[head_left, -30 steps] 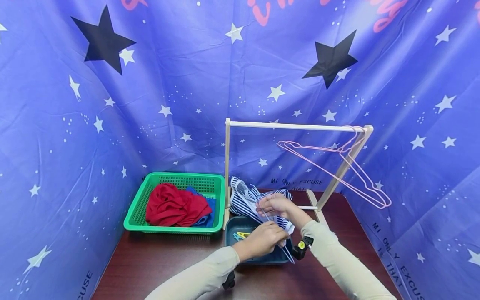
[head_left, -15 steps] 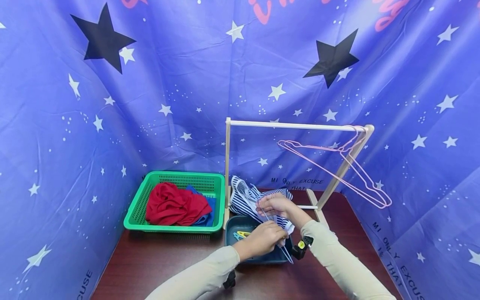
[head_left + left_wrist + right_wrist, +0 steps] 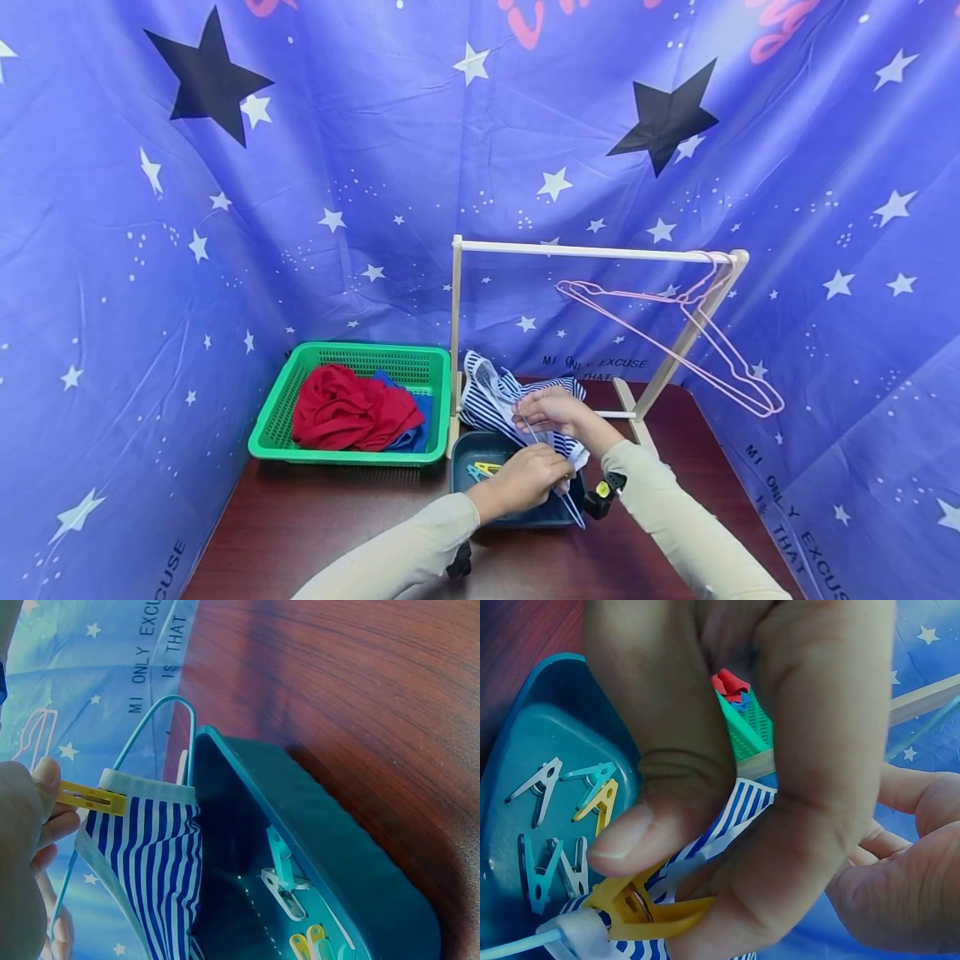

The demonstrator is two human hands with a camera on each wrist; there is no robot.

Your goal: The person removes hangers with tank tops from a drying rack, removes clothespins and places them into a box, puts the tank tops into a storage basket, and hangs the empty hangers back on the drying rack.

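Note:
My left hand [image 3: 525, 479] pinches a yellow clothespin [image 3: 94, 799] at the pale edge of a blue-and-white striped garment [image 3: 150, 862]. The garment hangs by that edge at the end of a light blue wire hanger [image 3: 192, 739]. Behind it, the fingers of my right hand [image 3: 558, 412] pinch the hanger's wire. Both hands are over a dark teal tray [image 3: 345, 832], and part of the garment lies behind the tray. Several clothespins lie inside, among them a yellow one [image 3: 604, 802] and a teal one [image 3: 540, 877]. My left hand hides part of the tray in the head view.
A green basket [image 3: 262, 433] with red cloth [image 3: 352, 408] and blue cloth [image 3: 420, 421] stands to the left. Behind my hands stands a wooden rack [image 3: 455, 325], with pink hangers [image 3: 622, 321] at the right end of its white bar. Starry blue curtains surround the brown table [image 3: 337, 533].

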